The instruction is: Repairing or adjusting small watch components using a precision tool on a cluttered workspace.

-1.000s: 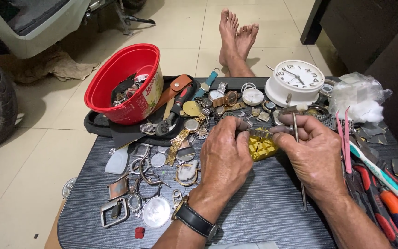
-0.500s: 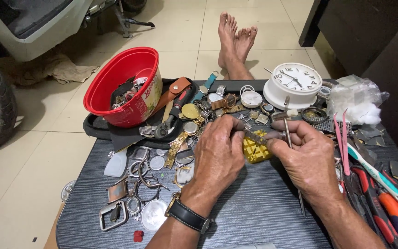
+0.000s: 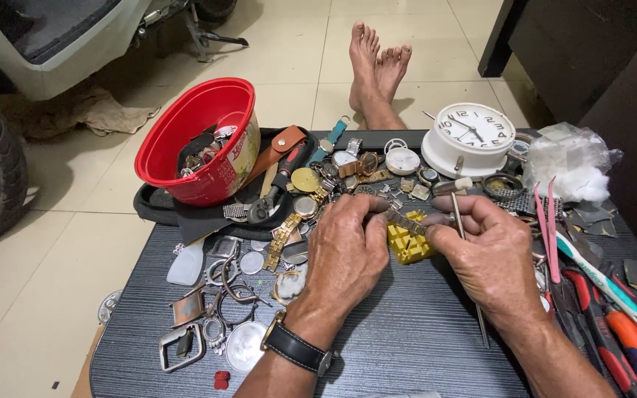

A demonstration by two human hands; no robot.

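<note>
Head view:

- Left hand [image 3: 348, 254]: back to the camera, fingers curled and pinched shut on one end of a metal watch bracelet [image 3: 405, 222]; a black-strapped wristwatch [image 3: 296, 348] on the wrist.
- Right hand [image 3: 492, 258]: thumb and forefinger closed on the other end of the bracelet; a thin metal pin tool [image 3: 467, 265] runs under the fingers, its tip reaching down onto the table near the forearm. How firmly the tool is gripped cannot be told.
- Metal watch bracelet: short linked strip, held level between the two hands, just above the yellow block.
- Yellow plastic bracelet holder block [image 3: 409, 243]: on the table, between and partly under the two hands.
- Dark ribbed table top [image 3: 407, 346]: carries everything below.
- Red plastic bowl [image 3: 199, 140]: far left, tilted, holding small watch parts.
- White round alarm clock [image 3: 472, 137]: far right of centre, beyond the right hand.
- Loose watches, cases and straps [image 3: 333, 166]: heaped between bowl and clock.
- Metal buckles and rings [image 3: 211, 309]: scattered left of the left hand.
- Pink tweezers [image 3: 545, 221]: right of the right hand, beside a toothbrush [image 3: 602, 276] and red-handled tools [image 3: 591, 309].
- Crumpled clear plastic bag [image 3: 573, 158]: right of the clock.
- Bare feet [image 3: 377, 70]: on the tiled floor beyond the table.
</note>
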